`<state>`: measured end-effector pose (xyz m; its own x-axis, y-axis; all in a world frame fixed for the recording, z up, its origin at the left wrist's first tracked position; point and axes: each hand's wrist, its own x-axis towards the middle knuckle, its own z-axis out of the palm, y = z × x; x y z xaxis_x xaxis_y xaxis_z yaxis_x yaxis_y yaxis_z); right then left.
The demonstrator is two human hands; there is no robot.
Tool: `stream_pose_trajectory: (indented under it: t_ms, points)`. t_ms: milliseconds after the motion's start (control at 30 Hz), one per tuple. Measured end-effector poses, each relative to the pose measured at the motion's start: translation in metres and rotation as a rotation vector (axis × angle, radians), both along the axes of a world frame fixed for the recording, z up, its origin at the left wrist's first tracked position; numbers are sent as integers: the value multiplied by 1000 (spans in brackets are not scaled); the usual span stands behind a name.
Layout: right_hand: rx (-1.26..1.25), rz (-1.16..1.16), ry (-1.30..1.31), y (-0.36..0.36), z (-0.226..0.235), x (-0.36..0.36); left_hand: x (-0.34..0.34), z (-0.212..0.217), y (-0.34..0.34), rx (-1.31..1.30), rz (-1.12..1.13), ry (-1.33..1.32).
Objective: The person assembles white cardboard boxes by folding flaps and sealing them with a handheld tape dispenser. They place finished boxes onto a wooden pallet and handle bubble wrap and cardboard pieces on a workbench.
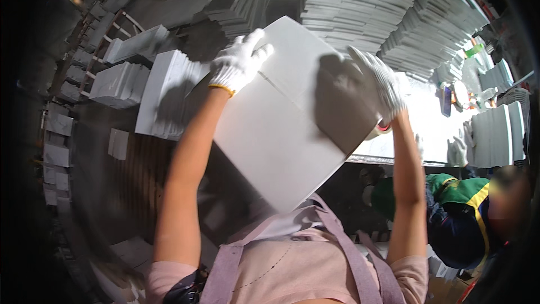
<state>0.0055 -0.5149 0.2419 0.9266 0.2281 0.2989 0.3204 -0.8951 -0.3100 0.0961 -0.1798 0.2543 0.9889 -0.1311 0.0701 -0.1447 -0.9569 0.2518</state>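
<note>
White-gloved hands (241, 62) (378, 81) grip box (281, 129) raised.

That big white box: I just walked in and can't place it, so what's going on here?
A person in white work gloves holds a large flat white cardboard box up in front of their chest. The left hand grips its upper left edge and the right hand its right side. Stacks of flat white cartons fill the space behind, and another person in a green and blue jacket is at the lit table.

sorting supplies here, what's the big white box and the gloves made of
The white box: likely matte cardboard, given its flat panels and folded flap seam. The gloves on the left hand and right hand: apparently white knit fabric, with soft texture and a yellow-trimmed cuff on the left one.
</note>
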Motion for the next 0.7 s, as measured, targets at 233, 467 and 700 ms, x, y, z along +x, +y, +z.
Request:
stream_pose_trajectory:
  t_ms: [233,467,700]
  points:
    - [1155,-373,-78,25,-60,-37,24,-11,24,-41,-19,-78]
    - [1405,-198,-87,32,-63,29,69,-20,70,-17,34,-89]
    - [467,-877,-7,-73,-157,-33,75,-36,71,-141,28,-48]
